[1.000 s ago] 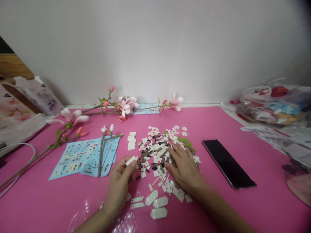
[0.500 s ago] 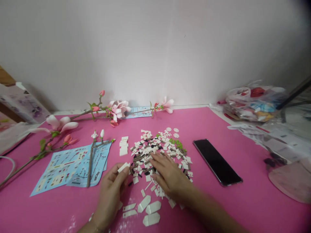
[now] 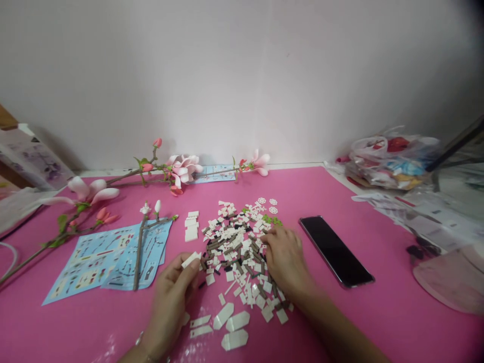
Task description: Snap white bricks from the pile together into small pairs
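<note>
The left hand [image 3: 170,297] is held above the pink mat [image 3: 340,322], with thumb and fingers closed on a flat white plastic piece [image 3: 191,259], which projects from the fingertips. The right hand [image 3: 285,259] rests on the right edge of a loose pile of building pieces [image 3: 234,252], fingers slightly curved and apart, with no piece visibly gripped. The pile consists mainly of small matte white pieces, mixed with brown, black and green pieces and a few white lattice discs. Below it lie larger white pieces [image 3: 234,340] with angled, tapered ends. A short stack of joined white pieces [image 3: 191,227] stands apart to the left of the pile. Assembled work visible: one slender brown stem [image 3: 139,257] with small white buds, lying across the blue instruction sheets [image 3: 71,275], plus two pink flower sprays [image 3: 183,169] along the wall. Most pieces lie unjoined. A black phone [image 3: 336,252] lies face up to the right of the pile, well clear of both hands. A clear plastic bag [image 3: 393,156] holding colored items sits at the far right.
</note>
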A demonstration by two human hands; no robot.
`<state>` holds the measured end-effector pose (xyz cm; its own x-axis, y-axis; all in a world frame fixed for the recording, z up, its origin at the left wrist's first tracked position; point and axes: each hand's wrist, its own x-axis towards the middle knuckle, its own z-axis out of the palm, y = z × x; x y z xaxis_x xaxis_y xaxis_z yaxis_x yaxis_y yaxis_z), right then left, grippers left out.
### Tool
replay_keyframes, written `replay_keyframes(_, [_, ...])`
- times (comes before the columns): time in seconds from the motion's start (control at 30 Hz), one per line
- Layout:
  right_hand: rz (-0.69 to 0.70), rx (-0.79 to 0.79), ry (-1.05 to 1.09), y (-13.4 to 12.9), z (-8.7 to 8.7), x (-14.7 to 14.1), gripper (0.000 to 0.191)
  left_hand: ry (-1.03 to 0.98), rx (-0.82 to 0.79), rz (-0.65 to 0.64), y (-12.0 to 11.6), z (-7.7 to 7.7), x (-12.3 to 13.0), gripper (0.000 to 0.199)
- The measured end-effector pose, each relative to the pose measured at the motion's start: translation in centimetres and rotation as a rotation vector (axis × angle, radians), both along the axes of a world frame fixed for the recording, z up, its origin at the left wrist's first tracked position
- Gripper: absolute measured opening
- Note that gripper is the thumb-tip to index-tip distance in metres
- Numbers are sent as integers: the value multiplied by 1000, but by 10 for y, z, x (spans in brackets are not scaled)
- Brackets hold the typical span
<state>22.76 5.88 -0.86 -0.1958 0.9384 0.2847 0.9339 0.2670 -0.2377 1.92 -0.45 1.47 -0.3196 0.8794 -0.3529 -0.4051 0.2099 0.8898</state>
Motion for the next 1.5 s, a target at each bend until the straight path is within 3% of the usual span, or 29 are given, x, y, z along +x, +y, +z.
replay_keyframes(0.27, [10,5,102,1,2,-1,22,1,14,-87,1,-9,-9,26])
replay_keyframes(0.5, [82,-27,97,1,-2,-2,34,21,15,-113,0,-14,-12,26])
replay_keyframes(0.9, [76,-105,57,-2,4,2,10,29,49,-134,0,-14,-9,25])
replay_keyframes(1.23, [75,-119,76,-3,4,-4,6,32,44,-151,-1,-25,-11,19])
replay_keyframes(1.5, [115,-67,143,-1,-1,-7,10,-9,57,-174,-1,-26,-10,18])
